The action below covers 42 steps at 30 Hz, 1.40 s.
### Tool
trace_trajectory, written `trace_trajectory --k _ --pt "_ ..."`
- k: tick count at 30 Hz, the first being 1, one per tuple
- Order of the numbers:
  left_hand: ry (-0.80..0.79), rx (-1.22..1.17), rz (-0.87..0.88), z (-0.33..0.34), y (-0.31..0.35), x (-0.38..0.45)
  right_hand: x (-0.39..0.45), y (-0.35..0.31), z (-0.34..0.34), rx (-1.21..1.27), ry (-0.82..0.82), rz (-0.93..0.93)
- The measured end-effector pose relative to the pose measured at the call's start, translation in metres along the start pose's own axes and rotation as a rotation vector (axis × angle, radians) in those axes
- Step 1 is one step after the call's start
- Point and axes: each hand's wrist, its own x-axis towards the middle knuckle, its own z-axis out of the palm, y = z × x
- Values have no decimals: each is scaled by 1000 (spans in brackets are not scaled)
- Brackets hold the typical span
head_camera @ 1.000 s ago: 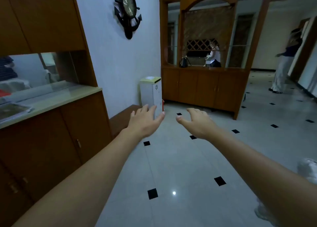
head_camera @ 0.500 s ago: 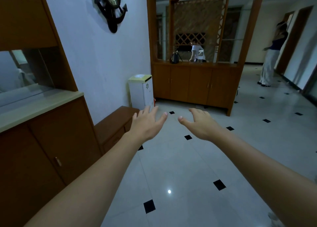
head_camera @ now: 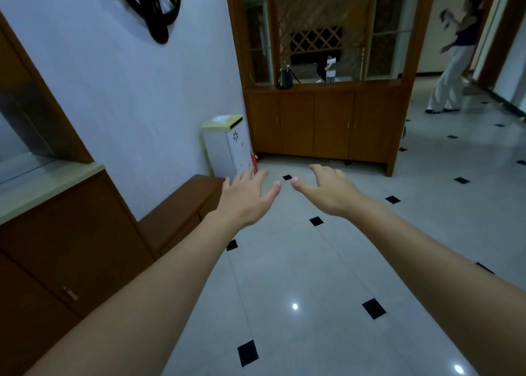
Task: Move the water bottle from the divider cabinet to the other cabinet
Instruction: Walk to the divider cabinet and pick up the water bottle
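Observation:
A clear water bottle (head_camera: 330,71) with a white label stands on the shelf of the wooden divider cabinet (head_camera: 327,125) at the far end of the room. The other wooden cabinet (head_camera: 65,233), with a pale countertop, runs along the left wall beside me. My left hand (head_camera: 246,197) and my right hand (head_camera: 327,190) are stretched out side by side over the tiled floor, fingers spread and holding nothing. Both hands are well short of the divider cabinet.
A black bag (head_camera: 285,78) sits on the divider shelf left of the bottle. A white bin (head_camera: 227,145) stands by the wall, a low wooden bench (head_camera: 182,207) near it. A person (head_camera: 452,54) stands at the far right. An anchor clock (head_camera: 153,5) hangs on the wall.
The view has advanced toward the divider cabinet, which now looks larger and nearer. The left cabinet has slid further off to the left. Both hands stay open in front of me.

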Motion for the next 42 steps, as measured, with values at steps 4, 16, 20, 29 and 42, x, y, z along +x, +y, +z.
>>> trace_trajectory --k 4,16,20,29,42 --pt "-15 50 -15 2 -3 27 33 10 -2 17 -27 -10" --pt "56 -32 15 1 -36 151 160 9 -2 -87 21 -62" --pt "81 -63 42 7 -60 224 223 6 0 -115 48 -33" --pt "-2 -101 125 43 -59 345 322 39 2 -138 67 88" --pt "-24 -87 194 100 28 521 468 165 -37 -32 123 155"
